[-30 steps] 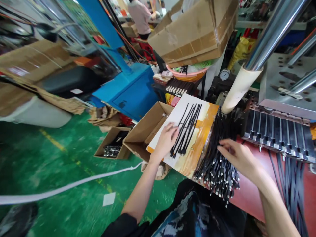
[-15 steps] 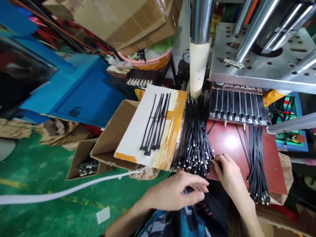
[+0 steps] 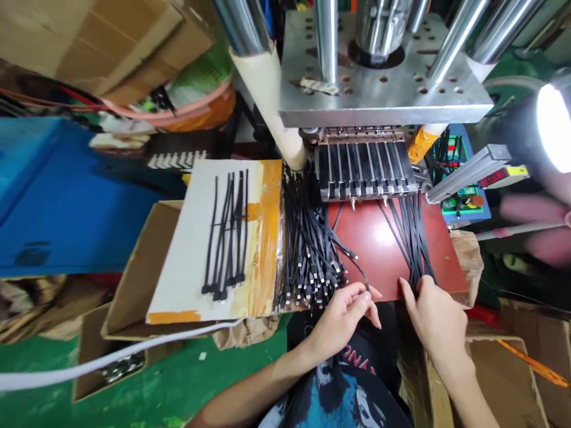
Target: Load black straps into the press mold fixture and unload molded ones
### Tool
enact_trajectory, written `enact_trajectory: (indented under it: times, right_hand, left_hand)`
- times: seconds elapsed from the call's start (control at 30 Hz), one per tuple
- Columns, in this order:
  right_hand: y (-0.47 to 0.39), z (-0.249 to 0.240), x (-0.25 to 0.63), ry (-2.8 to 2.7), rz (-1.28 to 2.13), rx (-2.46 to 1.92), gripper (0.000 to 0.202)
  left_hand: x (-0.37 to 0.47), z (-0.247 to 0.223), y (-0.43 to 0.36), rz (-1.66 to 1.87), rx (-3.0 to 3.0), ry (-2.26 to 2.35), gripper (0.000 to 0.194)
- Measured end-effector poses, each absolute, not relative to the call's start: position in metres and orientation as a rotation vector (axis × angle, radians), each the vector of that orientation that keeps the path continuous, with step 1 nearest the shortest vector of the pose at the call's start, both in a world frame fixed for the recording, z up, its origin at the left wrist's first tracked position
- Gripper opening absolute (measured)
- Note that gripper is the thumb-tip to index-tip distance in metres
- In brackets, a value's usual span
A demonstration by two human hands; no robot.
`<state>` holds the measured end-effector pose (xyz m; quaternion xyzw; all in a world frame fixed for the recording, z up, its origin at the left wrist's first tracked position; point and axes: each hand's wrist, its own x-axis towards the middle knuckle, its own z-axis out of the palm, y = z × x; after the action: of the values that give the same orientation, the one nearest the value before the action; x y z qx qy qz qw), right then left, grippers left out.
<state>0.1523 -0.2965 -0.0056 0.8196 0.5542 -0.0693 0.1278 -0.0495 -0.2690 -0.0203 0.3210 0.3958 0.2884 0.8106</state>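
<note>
My left hand (image 3: 345,312) pinches the end of one black cable (image 3: 360,270) near the front edge of the red table (image 3: 375,238). Beside it on the left lies a dense pile of black cables with metal-tipped connectors (image 3: 312,261). My right hand (image 3: 435,315) is closed round the lower part of a bundle of black cables (image 3: 414,238) at the table's right side; its connector ends are hidden. Several black cables (image 3: 229,238) lie on a white board (image 3: 178,238) with orange tape. Behind the table, a metal fixture (image 3: 368,169) holds black strips in a row.
A press with a thick metal plate (image 3: 383,107) and steel columns stands above the fixture. Open cardboard boxes (image 3: 138,273) are at the left, and another (image 3: 504,368) at the lower right. A bright lamp (image 3: 555,128) and a person's blurred hand (image 3: 535,223) are at the right.
The view has shifted to the right. My left hand has taken hold of a cable end. My right hand has moved from the pile to the right bundle and closed on it.
</note>
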Motion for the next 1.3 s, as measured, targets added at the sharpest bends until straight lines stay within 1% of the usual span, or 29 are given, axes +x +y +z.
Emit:
enact_trajectory:
  times: [0.07,0.13,0.17,0.23,0.3,0.33,0.43,0.5,0.57,0.6,0.67,0.73,0.8,0.83,0.87,0.93,0.97,1.0,1.03,1.07,1.2,1.3]
  right_hand:
    - [-0.283,-0.009,0.155,1.614,-0.121,2.271,0.036]
    - [-0.279,-0.002,0.159,1.779,-0.241,2.276,0.032]
    - [-0.282,0.004,0.161,1.899,-0.390,2.305,0.032]
    - [-0.296,0.015,0.160,2.142,-0.870,2.297,0.038]
    - [-0.316,0.023,0.154,2.258,-1.374,2.136,0.041]
    - [-0.327,0.024,0.151,2.257,-1.533,2.043,0.041]
    - [-0.346,0.025,0.149,2.182,-1.718,1.916,0.029]
    - [-0.340,0.025,0.154,2.093,-1.859,1.828,0.021]
    - [-0.321,0.027,0.158,2.017,-2.078,1.804,0.030]
    - [-0.310,0.028,0.157,1.994,-2.195,1.863,0.035]
    - [-0.289,0.028,0.149,1.956,-2.364,2.168,0.040]
    - [-0.275,0.025,0.136,1.904,-2.361,2.526,0.037]
    - [-0.269,0.020,0.122,1.914,-2.278,2.688,0.031]
    - [-0.268,0.017,0.116,1.967,-2.242,2.689,0.028]
    - [-0.269,0.014,0.112,2.048,-2.215,2.638,0.026]
    - [-0.271,0.009,0.106,2.228,-2.156,2.472,0.023]
    - [-0.272,0.006,0.105,2.304,-2.112,2.396,0.022]
    - [-0.273,0.004,0.104,2.367,-2.060,2.336,0.022]
    - [-0.274,0.002,0.104,2.422,-2.004,2.294,0.021]
    - [-0.275,0.001,0.105,2.477,-1.940,2.273,0.020]
    - [-0.272,0.001,0.114,2.710,-1.628,2.312,0.030]
    - [-0.265,0.005,0.118,2.825,-1.529,2.322,0.029]
  left_hand:
    - [-0.047,-0.023,-0.268,0.536,0.807,0.896,0.054]
    - [-0.042,-0.026,-0.267,0.484,0.846,0.923,0.060]
    - [-0.040,-0.027,-0.266,0.470,0.828,0.917,0.062]
    - [-0.034,-0.027,-0.261,0.501,0.709,0.870,0.061]
    - [-0.029,-0.024,-0.256,0.581,0.497,0.786,0.055]
    - [-0.028,-0.021,-0.253,0.615,0.395,0.740,0.051]
    - [-0.032,-0.007,-0.250,0.637,0.267,0.628,0.043]
    - [-0.039,0.004,-0.254,0.597,0.369,0.583,0.041]
    - [-0.048,0.014,-0.261,0.526,0.571,0.600,0.042]
    - [-0.053,0.018,-0.265,0.483,0.683,0.637,0.044]
    - [-0.060,0.022,-0.272,0.395,0.887,0.750,0.046]
    - [-0.066,0.022,-0.272,0.314,1.043,0.841,0.045]
    - [-0.070,0.021,-0.263,0.284,1.167,0.892,0.037]
    - [-0.072,0.022,-0.255,0.315,1.217,0.916,0.032]
    - [-0.073,0.023,-0.245,0.381,1.259,0.940,0.034]
    - [-0.074,0.029,-0.221,0.555,1.331,0.964,0.045]
    - [-0.074,0.033,-0.208,0.623,1.364,0.950,0.045]
    - [-0.074,0.037,-0.197,0.662,1.402,0.921,0.038]
    - [-0.074,0.041,-0.187,0.679,1.442,0.886,0.031]
    - [-0.074,0.044,-0.180,0.681,1.475,0.858,0.027]
    - [-0.078,0.049,-0.169,0.678,1.489,0.796,0.028]
    - [-0.084,0.047,-0.170,0.683,1.443,0.778,0.031]
